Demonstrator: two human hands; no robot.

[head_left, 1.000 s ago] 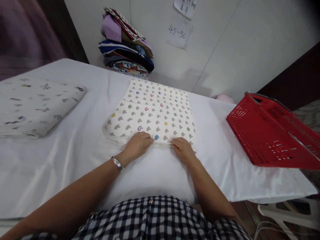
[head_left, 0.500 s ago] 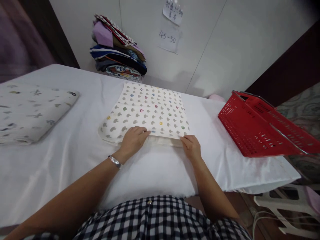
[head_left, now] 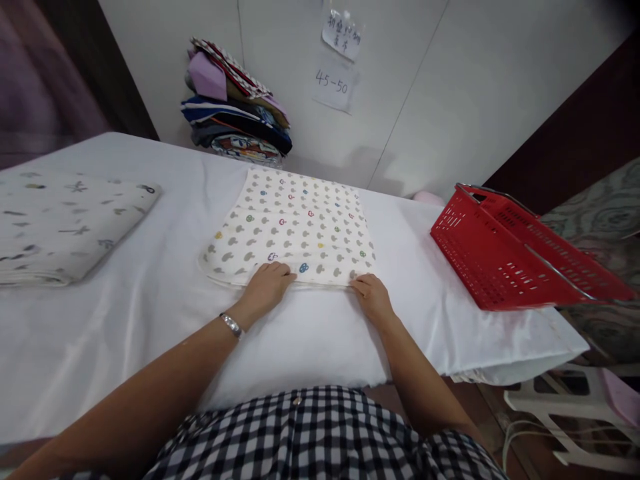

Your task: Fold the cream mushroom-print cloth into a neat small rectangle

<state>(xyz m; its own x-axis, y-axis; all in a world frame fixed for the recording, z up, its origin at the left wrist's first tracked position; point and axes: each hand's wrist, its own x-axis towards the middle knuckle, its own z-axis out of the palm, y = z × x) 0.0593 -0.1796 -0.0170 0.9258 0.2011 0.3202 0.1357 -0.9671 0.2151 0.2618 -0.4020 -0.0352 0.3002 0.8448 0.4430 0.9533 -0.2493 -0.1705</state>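
A cream cloth printed with small mushrooms (head_left: 295,223) lies folded flat on the white-covered table (head_left: 125,293). My left hand (head_left: 267,285) rests on the cloth's near edge, fingers curled over it, a silver bracelet on the wrist. My right hand (head_left: 371,298) pinches the same edge near its right corner. Both hands sit side by side at the hem closest to me.
A second folded patterned cloth (head_left: 65,223) lies at the left. A stack of folded coloured fabrics (head_left: 235,110) leans against the back wall under paper notes. A red plastic basket (head_left: 505,250) sits tilted at the table's right end. White plastic stools (head_left: 565,413) stand beyond the table's right corner.
The cloth's near edge has been drawn back toward me and evened out. My right hand slid a little left along the hem; my left hand stayed on the edge.
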